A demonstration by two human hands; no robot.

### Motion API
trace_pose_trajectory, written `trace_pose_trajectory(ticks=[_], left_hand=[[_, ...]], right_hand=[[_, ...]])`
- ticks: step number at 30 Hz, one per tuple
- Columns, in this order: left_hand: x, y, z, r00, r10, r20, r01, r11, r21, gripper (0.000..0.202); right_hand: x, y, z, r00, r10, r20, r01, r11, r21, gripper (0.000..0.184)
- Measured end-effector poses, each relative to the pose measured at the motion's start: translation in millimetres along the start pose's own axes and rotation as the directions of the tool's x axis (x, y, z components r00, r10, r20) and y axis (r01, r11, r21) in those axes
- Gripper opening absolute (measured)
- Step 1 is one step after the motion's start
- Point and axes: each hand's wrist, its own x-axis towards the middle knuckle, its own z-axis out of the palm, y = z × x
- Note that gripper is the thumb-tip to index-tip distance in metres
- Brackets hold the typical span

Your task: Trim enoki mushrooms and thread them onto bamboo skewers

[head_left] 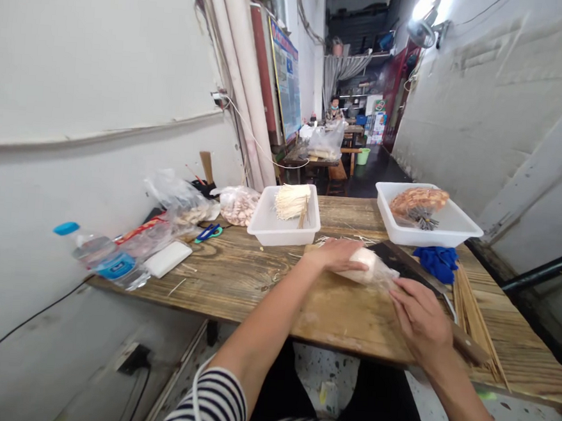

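My left hand [338, 254] lies curled over a white plastic-wrapped pack [366, 268] on a wooden cutting board [341, 308]. My right hand [420, 319] pinches the pack's clear plastic end near me. A cleaver [405, 264] with a wooden handle lies on the board just right of the pack, its handle under my right wrist. A white tub [284, 227] behind the board holds a bunch of enoki mushrooms [292, 201].
A second white tub [447, 232] at the right holds skewered food. A blue cloth [436, 260] and bamboo skewers [473, 314] lie right of the board. Bags, blue scissors [208, 232], a water bottle [97, 255] sit left. A person sits far down the corridor.
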Motion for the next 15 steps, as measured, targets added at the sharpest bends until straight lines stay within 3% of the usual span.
trace_pose_trajectory(ticks=[5,7,8,9,11,12,13,15], left_hand=[[-8,5,-1.7,0.998,0.000,-0.066,-0.002,1.000,-0.023,0.052],[-19,7,-2.3,0.979,-0.027,-0.200,0.020,0.999,-0.034,0.048],[-27,8,-1.6,0.946,-0.051,-0.321,0.036,0.998,-0.050,0.047],[-35,8,0.4,0.886,-0.072,-0.459,0.043,0.996,-0.072,0.046],[-51,7,8.7,0.717,-0.080,-0.692,0.015,0.995,-0.099,0.046],[-59,5,15.1,0.656,-0.059,-0.752,-0.010,0.996,-0.087,0.048],[-65,4,22.6,0.628,-0.026,-0.777,-0.030,0.998,-0.057,0.053],[-72,0,39.6,0.624,0.030,-0.781,-0.029,0.999,0.016,0.060]], right_hand=[[31,-12,1,0.995,0.097,0.036,-0.100,0.990,0.100,0.012],[42,-12,6,0.985,0.173,0.024,-0.174,0.977,0.125,0.013],[46,-11,8,0.977,0.211,0.012,-0.210,0.968,0.140,0.014],[49,-10,11,0.970,0.244,0.000,-0.241,0.957,0.159,0.015],[55,-7,17,0.955,0.295,-0.011,-0.287,0.935,0.207,0.017],[58,-6,20,0.949,0.314,-0.011,-0.303,0.924,0.233,0.017],[60,-6,22,0.943,0.331,-0.009,-0.318,0.912,0.258,0.018],[64,-7,25,0.934,0.359,-0.004,-0.340,0.890,0.303,0.019]])
